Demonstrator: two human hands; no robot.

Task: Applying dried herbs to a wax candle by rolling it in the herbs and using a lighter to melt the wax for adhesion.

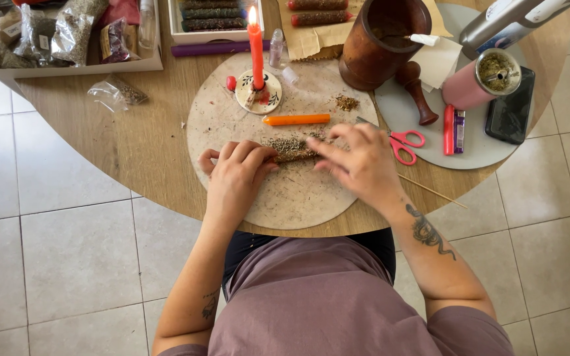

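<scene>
A candle coated in dried herbs (pixel 294 149) lies on a round pale board (pixel 298 198) at the table's near edge. My left hand (pixel 235 173) presses its left end with curled fingers. My right hand (pixel 357 161) holds its right end between fingertips. Loose herb crumbs are scattered under and around the candle. A bare orange candle (pixel 296 119) lies just beyond it on the same board.
A lit red candle (pixel 256 49) stands in a small dish (pixel 258 92) at the board's far side. A wooden mortar (pixel 380 41) and pestle (pixel 417 92), red-handled scissors (pixel 404 144), lighters (pixel 454 130), a pink grinder (pixel 486 79), a phone (pixel 510 105) and a box of herb bags (pixel 67 33) surround it.
</scene>
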